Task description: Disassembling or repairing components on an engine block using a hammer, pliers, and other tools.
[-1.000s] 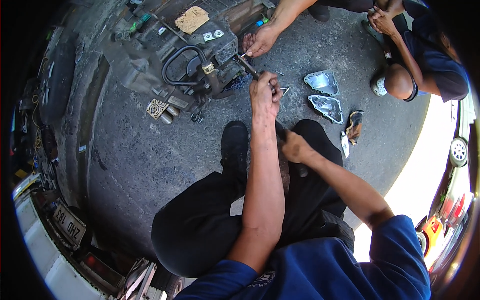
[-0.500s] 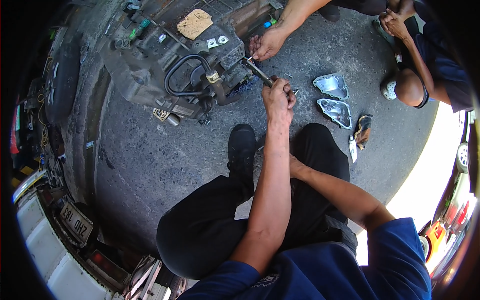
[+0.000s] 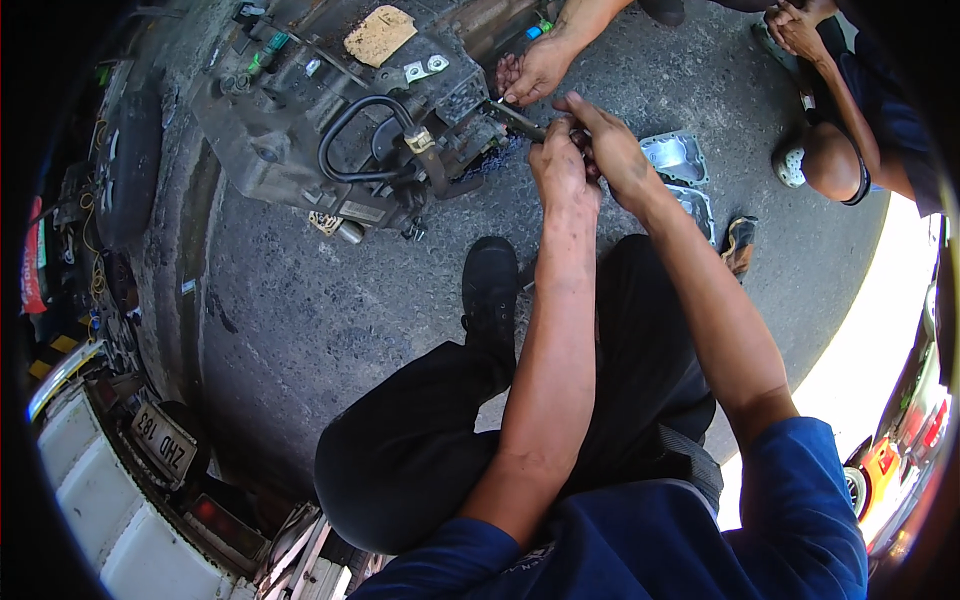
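Note:
My left hand [image 3: 562, 172] is closed around a dark, slim metal tool [image 3: 518, 121]. The tool's far end reaches the corner of a grimy metal gearbox-like housing [image 3: 255, 140]. My right hand [image 3: 622, 160] presses up against the left one from the right, its thumb side stretched out and its other fingers curled. What those fingers hold, if anything, is hidden. Just beyond the tool, another person's hand [image 3: 538, 75] comes in from the top with a small pale piece at its fingertips by the housing. A curved black hose [image 3: 327, 150] loops over the housing.
Two silver metal covers [image 3: 672, 158] lie right of my hands, partly hidden by my right hand and forearm. Beyond them is a dark, crumpled item [image 3: 740, 245]. A piece of tan board [image 3: 380, 36] rests on the housing. A second person [image 3: 880, 130] crouches at the upper right.
My right hand has come up from beside my knee to meet the left hand at the tool. The other person's hand stays near the housing corner.

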Demonstrator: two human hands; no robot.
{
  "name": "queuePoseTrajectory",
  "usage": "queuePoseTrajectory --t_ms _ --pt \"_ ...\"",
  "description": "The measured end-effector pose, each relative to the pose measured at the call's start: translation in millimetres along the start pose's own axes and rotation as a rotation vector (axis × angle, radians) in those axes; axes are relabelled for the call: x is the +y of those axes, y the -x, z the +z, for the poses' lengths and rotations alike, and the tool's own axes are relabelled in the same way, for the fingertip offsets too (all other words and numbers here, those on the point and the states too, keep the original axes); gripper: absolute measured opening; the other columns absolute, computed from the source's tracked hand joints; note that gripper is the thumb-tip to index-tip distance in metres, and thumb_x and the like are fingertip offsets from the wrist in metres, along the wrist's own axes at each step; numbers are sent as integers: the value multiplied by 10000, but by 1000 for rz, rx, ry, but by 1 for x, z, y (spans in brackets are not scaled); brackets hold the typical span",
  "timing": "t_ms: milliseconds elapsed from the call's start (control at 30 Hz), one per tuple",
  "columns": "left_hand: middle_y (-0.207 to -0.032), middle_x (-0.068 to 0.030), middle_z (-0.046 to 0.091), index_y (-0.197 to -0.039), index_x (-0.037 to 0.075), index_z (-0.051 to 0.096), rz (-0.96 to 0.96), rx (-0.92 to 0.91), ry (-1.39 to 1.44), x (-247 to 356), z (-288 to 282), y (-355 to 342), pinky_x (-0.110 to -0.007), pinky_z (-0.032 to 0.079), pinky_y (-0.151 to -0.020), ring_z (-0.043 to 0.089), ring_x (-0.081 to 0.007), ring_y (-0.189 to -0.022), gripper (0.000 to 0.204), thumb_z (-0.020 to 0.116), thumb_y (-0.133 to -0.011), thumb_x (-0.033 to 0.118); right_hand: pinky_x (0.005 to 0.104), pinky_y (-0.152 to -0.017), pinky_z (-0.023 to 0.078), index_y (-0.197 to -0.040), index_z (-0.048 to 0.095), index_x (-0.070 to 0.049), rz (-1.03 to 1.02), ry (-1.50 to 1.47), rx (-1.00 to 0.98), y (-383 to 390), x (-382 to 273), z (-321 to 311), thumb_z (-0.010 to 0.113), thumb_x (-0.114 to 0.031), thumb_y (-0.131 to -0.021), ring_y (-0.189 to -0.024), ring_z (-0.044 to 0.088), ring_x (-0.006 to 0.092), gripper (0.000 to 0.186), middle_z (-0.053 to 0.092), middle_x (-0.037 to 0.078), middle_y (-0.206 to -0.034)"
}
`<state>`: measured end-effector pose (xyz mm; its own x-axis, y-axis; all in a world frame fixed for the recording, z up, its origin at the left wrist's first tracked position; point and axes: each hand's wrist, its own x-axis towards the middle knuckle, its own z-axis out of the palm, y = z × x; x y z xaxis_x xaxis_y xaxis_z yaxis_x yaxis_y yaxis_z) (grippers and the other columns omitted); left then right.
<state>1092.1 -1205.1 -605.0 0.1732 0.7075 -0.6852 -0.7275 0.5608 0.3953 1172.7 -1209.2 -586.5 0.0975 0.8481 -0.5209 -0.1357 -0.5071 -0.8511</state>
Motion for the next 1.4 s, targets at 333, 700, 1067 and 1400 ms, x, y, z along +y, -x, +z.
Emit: queuePoseTrajectory --t_ms 333,700,1067,1400 --pt "-707 -41 553 -922 59 533 -70 -348 75 1 -39 22 -271 417 -461 551 -158 -544 327 454 -960 374 384 -874 435 -1203 539 10 -134 834 -236 -25 -39 35 483 -444 -907 -972 582 324 545 610 200 -1063" --pt "-878 -119 643 -1087 -10 552 -93 -475 -17 -3 -74 45 -296 547 -671 649 -197 -742 407 526 -932 366 276 -535 424 -933 579 -23 149 817 -410 -26 -30 38 534 -323 -916 -640 540 122 304 534 30 -714" --pt "-756 -133 655 -951 -29 590 17 -100 -338 9 -39 75 -253 547 -516 632 -163 -572 397 626 -870 358 296 -517 418 -898 587 -19 331 681 -285 -13 -39 51 572 -240 -878 -607 505 132 223 564 52 -728" --pt "-680 -168 652 -806 -36 587 -107 -183 -372 16 -39 79 -277 536 -460 639 -199 -529 492 529 -905 442 316 -473 391 -768 559 -11 253 825 -353 -24 -22 45 619 -141 -769 -571 488 153 143 546 55 -702"
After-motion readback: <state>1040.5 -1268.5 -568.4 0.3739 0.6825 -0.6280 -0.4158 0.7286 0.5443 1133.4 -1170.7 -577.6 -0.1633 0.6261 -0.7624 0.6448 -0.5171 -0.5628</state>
